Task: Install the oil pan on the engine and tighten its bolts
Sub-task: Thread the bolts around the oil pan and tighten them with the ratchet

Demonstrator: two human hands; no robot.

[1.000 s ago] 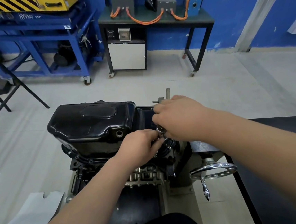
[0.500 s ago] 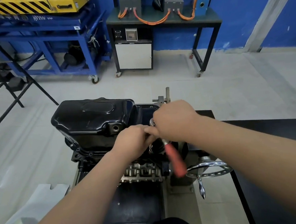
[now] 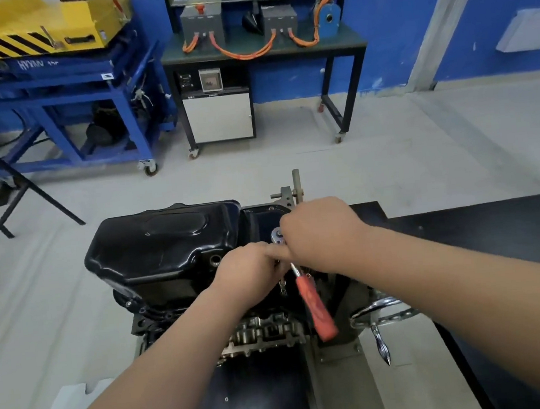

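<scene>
Red-handled ratchet (image 3: 315, 308) angles down beside the oil pan (image 3: 160, 244): right hand (image 3: 321, 232) grips its head, left hand (image 3: 252, 275) pinches its shank.

**Single view: head-worn wide-angle camera.** The camera is looking forward and down from the person's eye line. The left hand (image 3: 249, 272) and right hand (image 3: 321, 232) are meeting at the ratchet (image 3: 314, 305) near frame centre, close to the lens. The forearms are entering from 7 and 4 o'clock. The oil pan (image 3: 160, 244) is lying at 9 o'clock of the hands. The floor, bench (image 3: 345, 41) and blue wall (image 3: 393, 27) are receding toward 12 o'clock.
</scene>
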